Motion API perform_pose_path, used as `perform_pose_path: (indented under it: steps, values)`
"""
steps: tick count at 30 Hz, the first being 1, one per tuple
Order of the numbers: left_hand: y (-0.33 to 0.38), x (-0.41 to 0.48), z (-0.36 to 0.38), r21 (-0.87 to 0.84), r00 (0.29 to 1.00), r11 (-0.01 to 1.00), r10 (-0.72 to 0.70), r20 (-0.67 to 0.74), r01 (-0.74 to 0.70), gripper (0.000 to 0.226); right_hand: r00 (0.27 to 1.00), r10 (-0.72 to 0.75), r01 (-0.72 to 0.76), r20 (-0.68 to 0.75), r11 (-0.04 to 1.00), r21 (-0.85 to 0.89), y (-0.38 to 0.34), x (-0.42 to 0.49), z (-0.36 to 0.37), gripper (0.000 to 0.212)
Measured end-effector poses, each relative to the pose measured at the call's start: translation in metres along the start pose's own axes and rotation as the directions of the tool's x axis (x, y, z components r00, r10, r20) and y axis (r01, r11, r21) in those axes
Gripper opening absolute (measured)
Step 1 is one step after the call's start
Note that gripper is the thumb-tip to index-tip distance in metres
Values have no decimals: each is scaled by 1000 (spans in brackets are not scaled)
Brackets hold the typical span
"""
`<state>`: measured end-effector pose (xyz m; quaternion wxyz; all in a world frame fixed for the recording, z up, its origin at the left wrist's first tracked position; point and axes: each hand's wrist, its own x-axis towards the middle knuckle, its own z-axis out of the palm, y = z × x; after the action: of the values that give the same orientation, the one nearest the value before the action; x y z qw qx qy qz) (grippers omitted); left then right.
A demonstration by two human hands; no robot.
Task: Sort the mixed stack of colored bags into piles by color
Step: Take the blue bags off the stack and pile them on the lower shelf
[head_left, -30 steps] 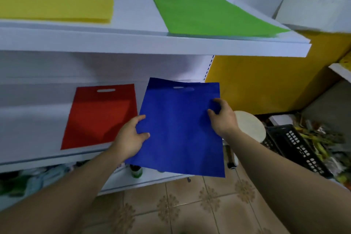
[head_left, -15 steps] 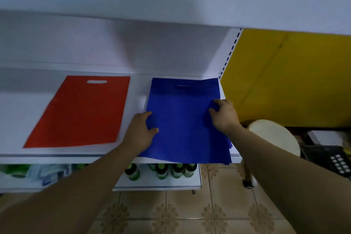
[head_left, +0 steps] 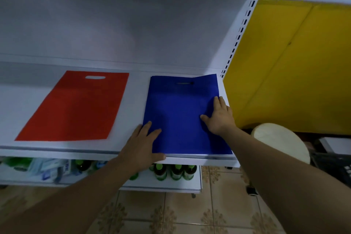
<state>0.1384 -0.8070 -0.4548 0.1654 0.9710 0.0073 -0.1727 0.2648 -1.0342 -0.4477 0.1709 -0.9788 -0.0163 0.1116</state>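
You are settling the blue bag [head_left: 182,116] at the shelf's [head_left: 133,100] front right corner. Your left hand [head_left: 141,144] and right hand [head_left: 220,116] are pressing it flat, fingers spread and gripping nothing. The next move is probably calling for lifting both hands and fetching another bag. The red bag [head_left: 76,106] is lying toward the left, and bottles [head_left: 171,172] are standing on the shelf below.

Near-left corner of blue bag [head_left: 182,116] beneath left hand [head_left: 141,148]

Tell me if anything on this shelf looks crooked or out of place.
Only the blue bag: its far right corner juts beyond the top edge, so it lies unevenly under the left hand and right hand. The red bag lies flat.
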Motion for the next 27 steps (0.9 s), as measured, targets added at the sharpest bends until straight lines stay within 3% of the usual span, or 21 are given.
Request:
perform_pose_path:
  steps: [6, 13, 19, 27]
  values:
    - [2, 1, -1, -76, 998, 997, -29, -60, 24, 84, 1000, 1, -2, 14, 999, 32, 4, 0, 5, 67]
    - [11, -18, -34, -197, 996, 977, -79, 39, 85, 90, 999, -14, 16, 49, 999, -47, -6, -26, -34, 67]
    - [26, -72, -89, -206, 1000, 978, -12, 18, 15, 74, 998, -58, 58, 20, 998, -15, -40, -82, -91, 66]
    - [3, -167, -148, -159, 990, 982, 84, -112, -101, 67, 989, -95, 94, -113, 995, -19, -108, -188, -140, 66]
